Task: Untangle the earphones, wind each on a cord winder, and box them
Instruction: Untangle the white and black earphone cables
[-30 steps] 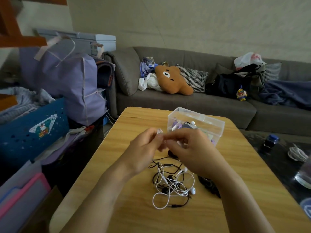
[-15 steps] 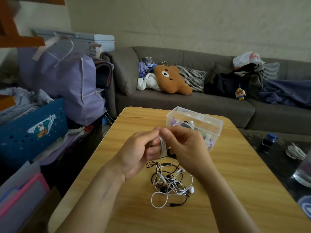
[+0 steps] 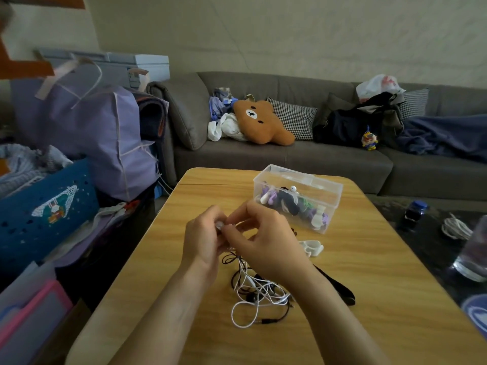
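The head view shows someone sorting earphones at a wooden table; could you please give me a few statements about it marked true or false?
1. The clear plastic box stands open and already holds wound cords. True.
2. Both hands, left hand and right hand, lie flat on the wooden table. False: they are raised above it and pinch a small white piece between them.
3. A white cord winder lies on the table beside the right hand. True.
4. The tangle of earphones holds only white cords. False: black and white cords are mixed.
5. The bear plush sits on the table. False: it lies on the sofa.
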